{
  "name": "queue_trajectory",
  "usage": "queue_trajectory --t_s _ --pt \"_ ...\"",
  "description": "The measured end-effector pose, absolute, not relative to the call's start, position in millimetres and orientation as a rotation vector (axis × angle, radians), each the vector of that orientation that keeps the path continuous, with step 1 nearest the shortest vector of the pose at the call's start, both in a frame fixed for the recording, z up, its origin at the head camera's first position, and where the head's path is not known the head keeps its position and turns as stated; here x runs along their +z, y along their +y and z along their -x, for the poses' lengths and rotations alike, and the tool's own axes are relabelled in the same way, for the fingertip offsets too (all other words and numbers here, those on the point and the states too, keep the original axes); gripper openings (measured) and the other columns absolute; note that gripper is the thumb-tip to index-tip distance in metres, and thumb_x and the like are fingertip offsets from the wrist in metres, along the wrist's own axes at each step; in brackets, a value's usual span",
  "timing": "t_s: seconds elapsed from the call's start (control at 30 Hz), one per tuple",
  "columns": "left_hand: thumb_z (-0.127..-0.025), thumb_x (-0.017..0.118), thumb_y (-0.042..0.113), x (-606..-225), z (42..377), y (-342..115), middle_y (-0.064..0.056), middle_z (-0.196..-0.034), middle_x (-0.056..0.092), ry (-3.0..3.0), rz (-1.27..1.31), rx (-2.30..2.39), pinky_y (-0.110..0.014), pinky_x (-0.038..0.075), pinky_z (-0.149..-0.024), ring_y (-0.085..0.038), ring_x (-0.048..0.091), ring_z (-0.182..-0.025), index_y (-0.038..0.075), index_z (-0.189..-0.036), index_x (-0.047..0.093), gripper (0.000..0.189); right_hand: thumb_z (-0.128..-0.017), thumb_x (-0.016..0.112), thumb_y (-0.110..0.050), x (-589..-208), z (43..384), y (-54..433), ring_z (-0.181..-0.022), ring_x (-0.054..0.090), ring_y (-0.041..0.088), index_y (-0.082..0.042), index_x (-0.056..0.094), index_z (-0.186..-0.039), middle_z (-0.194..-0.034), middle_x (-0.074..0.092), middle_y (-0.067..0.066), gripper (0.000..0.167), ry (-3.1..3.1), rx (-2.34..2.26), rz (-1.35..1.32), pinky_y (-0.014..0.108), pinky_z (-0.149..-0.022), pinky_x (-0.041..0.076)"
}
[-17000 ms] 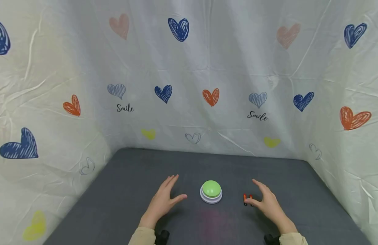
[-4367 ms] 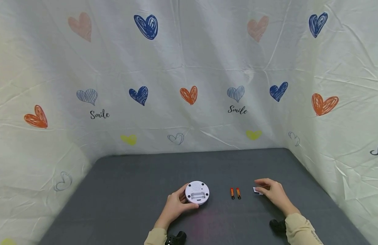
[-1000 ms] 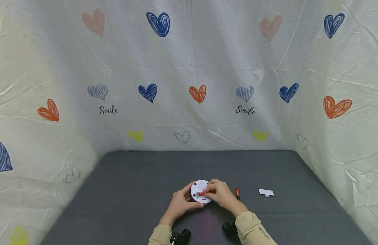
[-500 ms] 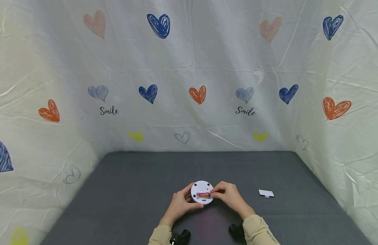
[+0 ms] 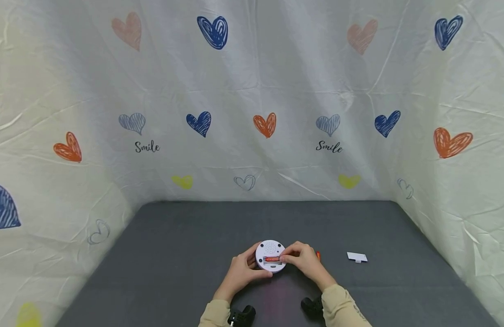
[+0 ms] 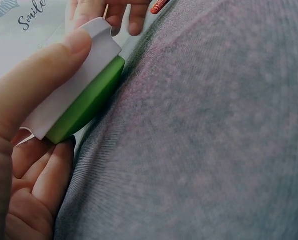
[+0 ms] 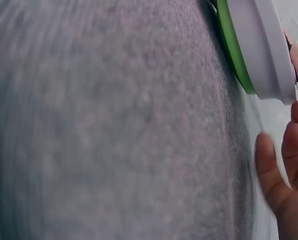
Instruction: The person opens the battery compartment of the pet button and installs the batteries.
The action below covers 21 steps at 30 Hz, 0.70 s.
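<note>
White underside up, the round button [image 5: 270, 252] sits gripped in my left hand [image 5: 241, 271], presumably to present its slot [image 5: 268, 263]; there my right hand [image 5: 305, 260] pinches 1 red battery [image 5: 271, 259] by its end. The white cover [image 5: 357, 257] lies well apart.

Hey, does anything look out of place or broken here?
Nothing looks spilled or broken. Oddest: the round button is upside down, green dome underneath, its battery slot uncovered; the white cover lies apart on the gray table.
</note>
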State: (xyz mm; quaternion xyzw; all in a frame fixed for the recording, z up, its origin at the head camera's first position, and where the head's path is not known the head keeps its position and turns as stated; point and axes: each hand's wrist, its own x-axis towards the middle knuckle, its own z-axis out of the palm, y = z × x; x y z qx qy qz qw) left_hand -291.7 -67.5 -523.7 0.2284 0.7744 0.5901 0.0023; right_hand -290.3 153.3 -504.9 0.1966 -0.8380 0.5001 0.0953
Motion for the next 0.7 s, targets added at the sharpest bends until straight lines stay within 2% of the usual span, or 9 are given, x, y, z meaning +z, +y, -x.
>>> queue_trajectory --t_s 0.17,0.4,0.53,0.7 --pt "-0.064 0.086 0.026 -524 293 -66 -0.012 -0.13 0.051 2.411 -0.703 1.859 -0.024 0.048 -0.087 -0.017 0.053 -0.112 0.01 -0.139 0.044 0.087 -0.077 0.076 -0.015 -499 287 152 -0.071 0.053 0.009 -0.007 0.072 -0.082 -0.08 0.057 0.001 0.01 -2.519 1.557 -0.53 0.02 -0.059 0.046" --pt "-0.064 0.086 0.025 -523 292 -67 -0.014 -0.13 0.051 2.421 -0.719 1.86 -0.025 0.048 -0.086 -0.02 0.054 -0.112 0.007 -0.139 0.043 0.088 -0.078 0.072 0.0 -472 273 144 -0.063 0.056 0.017 0.007 0.068 -0.082 -0.075 0.065 0.016 0.009 -2.52 1.69 -0.54 0.019 -0.052 0.044" --pt "-0.064 0.086 0.024 -524 292 -67 -0.015 -0.13 0.05 2.427 -0.718 1.856 -0.026 0.048 -0.087 -0.021 0.053 -0.113 0.006 -0.139 0.042 0.089 -0.076 0.075 -0.003 -482 280 145 -0.066 0.057 0.014 0.002 0.069 -0.079 -0.075 0.066 0.011 0.008 -2.536 1.666 -0.494 0.018 -0.054 0.043" --pt "-0.062 0.086 0.027 -524 292 -66 -0.011 -0.129 0.052 2.449 -0.689 1.838 -0.023 0.048 -0.086 -0.015 0.054 -0.111 0.009 -0.139 0.044 0.089 -0.073 0.079 -0.009 -497 290 145 -0.063 0.056 0.01 -0.003 0.069 -0.075 -0.07 0.064 0.002 0.011 -2.54 1.654 -0.441 0.02 -0.052 0.044"
